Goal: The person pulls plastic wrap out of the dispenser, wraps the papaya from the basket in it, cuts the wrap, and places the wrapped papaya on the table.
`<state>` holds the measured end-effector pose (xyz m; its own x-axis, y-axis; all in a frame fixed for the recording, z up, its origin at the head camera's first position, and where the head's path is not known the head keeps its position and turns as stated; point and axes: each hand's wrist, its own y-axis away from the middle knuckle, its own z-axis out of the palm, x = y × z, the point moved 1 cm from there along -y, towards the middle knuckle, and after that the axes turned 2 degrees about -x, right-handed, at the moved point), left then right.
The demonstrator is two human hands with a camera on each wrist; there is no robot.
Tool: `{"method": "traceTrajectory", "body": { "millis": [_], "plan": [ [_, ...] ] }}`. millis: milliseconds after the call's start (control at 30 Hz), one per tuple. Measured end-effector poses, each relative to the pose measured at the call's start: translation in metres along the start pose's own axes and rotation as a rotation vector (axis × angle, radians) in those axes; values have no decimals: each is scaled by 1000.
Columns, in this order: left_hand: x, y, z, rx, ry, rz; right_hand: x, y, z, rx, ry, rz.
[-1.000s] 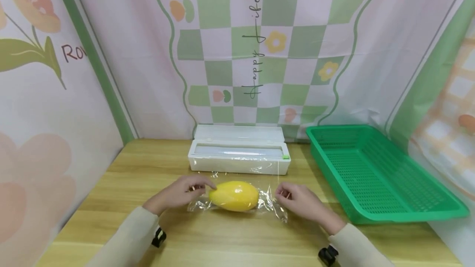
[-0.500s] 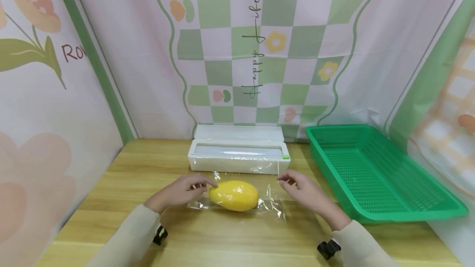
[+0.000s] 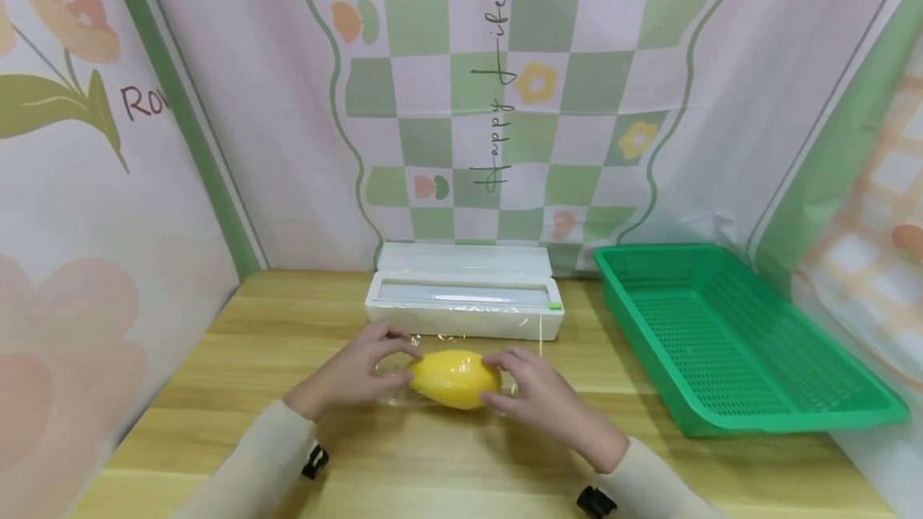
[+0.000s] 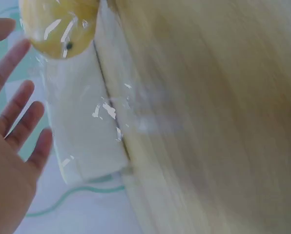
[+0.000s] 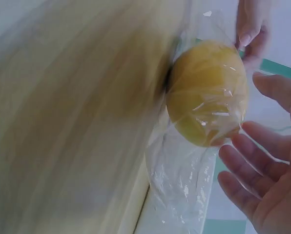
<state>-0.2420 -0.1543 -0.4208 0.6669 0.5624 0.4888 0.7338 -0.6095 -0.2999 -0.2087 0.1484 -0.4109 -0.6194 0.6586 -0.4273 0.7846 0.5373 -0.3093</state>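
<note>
My left grip (image 3: 364, 368) and right grip (image 3: 542, 392) are relaxed at either end of the yellow fruit (image 3: 456, 380) on the surface (image 3: 433, 471); it looks firm, its clear film (image 5: 177, 183) likely slippery, so both ends want cupping.

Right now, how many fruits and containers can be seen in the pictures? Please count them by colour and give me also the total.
Yellow: 1 (the fruit)
White: 1 (the open box)
Green: 1 (the basket)
Total: 3
</note>
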Motion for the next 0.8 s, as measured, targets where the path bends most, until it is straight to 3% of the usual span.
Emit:
{"method": "traceTrajectory", "body": {
  "millis": [100,200,400,567,800],
  "plan": [
    [10,-2,0,23,-70,54,-1,-1,4,4,17,22],
    [18,-6,2,0,-106,88,-1,-1,6,10,21,35],
    [23,-9,8,-66,-148,49,-1,-4,8,-16,-16,103],
    [21,-10,12,-63,-139,37,-1,-7,12,-45,-48,160],
    [18,-10,16,-56,-118,40,1,-13,19,-10,-81,193]
  ]
}}
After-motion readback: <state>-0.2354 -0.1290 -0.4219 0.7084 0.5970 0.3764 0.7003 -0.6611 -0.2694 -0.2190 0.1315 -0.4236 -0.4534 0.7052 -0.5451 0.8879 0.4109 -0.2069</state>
